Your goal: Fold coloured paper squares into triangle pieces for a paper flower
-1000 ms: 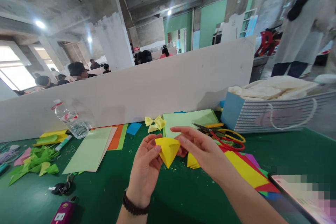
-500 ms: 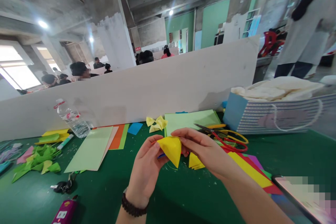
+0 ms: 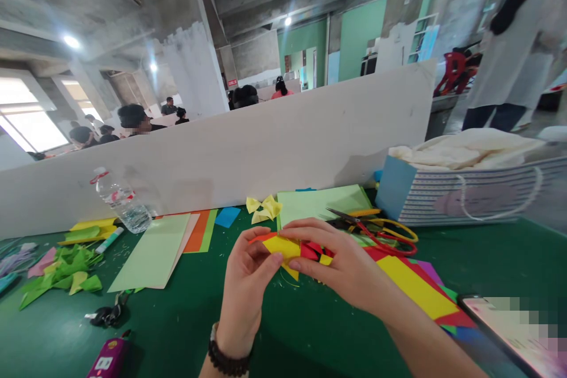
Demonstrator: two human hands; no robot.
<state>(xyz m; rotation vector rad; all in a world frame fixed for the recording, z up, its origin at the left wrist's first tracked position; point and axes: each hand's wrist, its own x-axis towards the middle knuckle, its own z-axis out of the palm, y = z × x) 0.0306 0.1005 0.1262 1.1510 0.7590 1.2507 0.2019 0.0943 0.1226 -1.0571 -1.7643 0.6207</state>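
Green work table [image 3: 57, 331], crowded with craft stuff: plastic water bottle [image 3: 121, 204], glue stick [image 3: 109, 240], pile of green paper scraps [image 3: 62, 280] at left, pale green sheets [image 3: 153, 251], blue paper square [image 3: 227, 217], small folded yellow paper pieces [image 3: 263, 209]. Right side: red-handled scissors [image 3: 374, 233], colored paper sheets [image 3: 416, 277], striped paper bag [image 3: 460, 195] at the back, phone [image 3: 505, 331] at the edge. Front left: magenta pouch [image 3: 108, 359].

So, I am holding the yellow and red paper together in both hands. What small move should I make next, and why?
Probably press the layers flat between both thumbs and fingers. The left hand and right hand already grip the yellow paper, while the red paper sticks out unevenly around it.
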